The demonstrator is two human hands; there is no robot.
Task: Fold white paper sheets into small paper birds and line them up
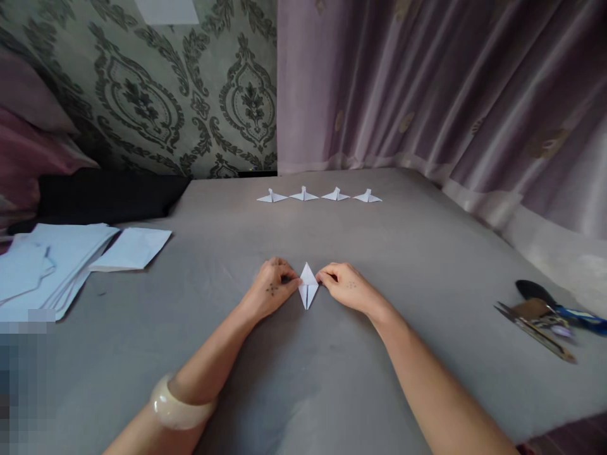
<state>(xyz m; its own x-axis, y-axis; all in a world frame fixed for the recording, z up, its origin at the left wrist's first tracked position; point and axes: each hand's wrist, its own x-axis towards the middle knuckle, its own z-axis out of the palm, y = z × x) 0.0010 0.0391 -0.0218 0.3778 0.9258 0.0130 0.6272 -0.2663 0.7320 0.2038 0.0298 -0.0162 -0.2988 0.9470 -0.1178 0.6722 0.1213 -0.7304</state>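
Note:
A small white folded paper diamond (308, 285) stands between my two hands, its long points running toward and away from me. A crease crosses its middle, and a slit runs down its near half. My left hand (276, 287) pinches its left corner between thumb and forefinger. At the opposite corner, my right hand (345, 287) has its fingertips closed on the paper in the same way. Beyond the hands, several finished-looking white paper cranes (304, 194) with spread wings sit in a row on the grey surface (213, 221).
To the left lie a stack of white paper sheets (71, 253) and a smaller pile of white paper (135, 248), with a black cloth (109, 193) behind. Scissors (578, 318) and a pointed slim tool (540, 335) rest at the right. Purple curtains (427, 82) border the far right.

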